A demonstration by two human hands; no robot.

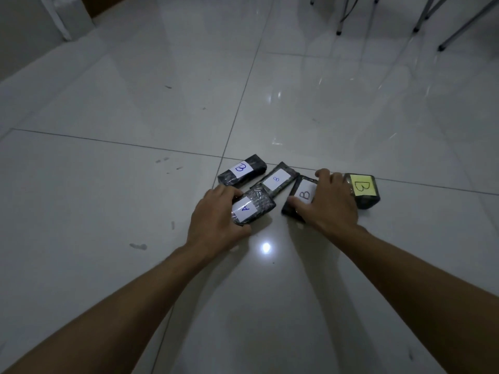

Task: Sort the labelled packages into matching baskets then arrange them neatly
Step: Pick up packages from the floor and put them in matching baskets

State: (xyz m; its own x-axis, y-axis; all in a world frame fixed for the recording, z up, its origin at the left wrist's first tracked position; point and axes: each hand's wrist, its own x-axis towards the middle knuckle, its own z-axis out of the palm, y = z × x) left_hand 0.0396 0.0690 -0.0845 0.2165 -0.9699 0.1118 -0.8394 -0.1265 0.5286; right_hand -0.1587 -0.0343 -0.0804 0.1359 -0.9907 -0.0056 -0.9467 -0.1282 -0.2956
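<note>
Dark-wrapped A package (252, 208) lies lengthwise under the left hand (216, 220), fingers curled round it; right hand (330, 205) clasps a B package (301, 197).

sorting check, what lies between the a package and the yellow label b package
In the head view, one dark package with a white B label lies between the A package and the yellow-label B package, gripped by the right hand.
</note>
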